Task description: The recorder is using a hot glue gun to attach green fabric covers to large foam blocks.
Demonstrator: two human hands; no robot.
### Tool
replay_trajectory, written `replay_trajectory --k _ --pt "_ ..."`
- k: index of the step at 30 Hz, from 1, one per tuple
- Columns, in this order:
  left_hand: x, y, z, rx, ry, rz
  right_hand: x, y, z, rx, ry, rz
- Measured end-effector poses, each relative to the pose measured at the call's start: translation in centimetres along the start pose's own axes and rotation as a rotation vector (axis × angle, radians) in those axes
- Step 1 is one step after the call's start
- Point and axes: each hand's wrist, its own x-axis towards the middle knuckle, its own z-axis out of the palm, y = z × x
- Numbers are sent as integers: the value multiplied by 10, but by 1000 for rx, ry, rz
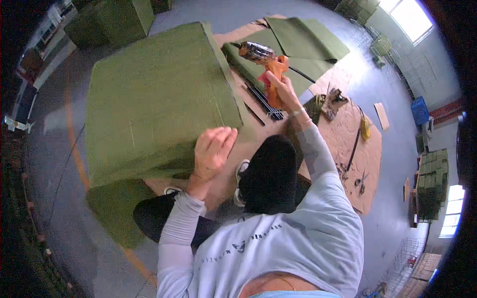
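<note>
My right hand (282, 92) is wrapped round the grip of an orange pistol-grip tool (275, 69) with a red trigger and a bulky, shiny silver-brown head. It is raised above the floor work. My left hand (214, 148) is closed, its fingers pressed together, by the near right corner of a large green fabric-covered panel (154, 94). Whatever those fingers hold, if anything, is hidden. A dark line runs along the panel's right edge. Between the panel and my right arm lie several thin black rods (266, 102).
Folded green fabric (303, 42) lies beyond the tool. To the right, a cardboard sheet (370, 171) bears scissors (361, 184), a yellow-handled tool (365, 130) and a stained, crusted lump (333, 103). Green boxes (119, 22) stand far left; a blue crate (420, 110) is far right.
</note>
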Motion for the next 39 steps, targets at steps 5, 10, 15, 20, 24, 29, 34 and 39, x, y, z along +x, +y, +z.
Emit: replay_trajectory --k 5,10,15,20,24,29,34,39 --pt "-5 -2 0 -25 24 3 -104 -15 -17 -59 -120 100" --pt "-7 5 -10 -7 18 -3 -160 -16 -25 -89 -207 219" --pt "-5 11 -24 122 -2 66 -174 -19 -29 -192 -219 246" --pt "-11 7 -25 140 -45 41 -166 -10 -37 -273 -258 227" --pt "-13 5 -26 132 -30 25 -169 -35 -42 -133 -102 261" --pt "-13 4 -22 91 20 1 -160 -29 -40 -39 -87 188" --pt "-13 4 -22 103 16 5 -149 -22 -17 -225 -202 87" --pt "-11 0 -18 104 31 13 -117 -11 -22 -335 -205 68"
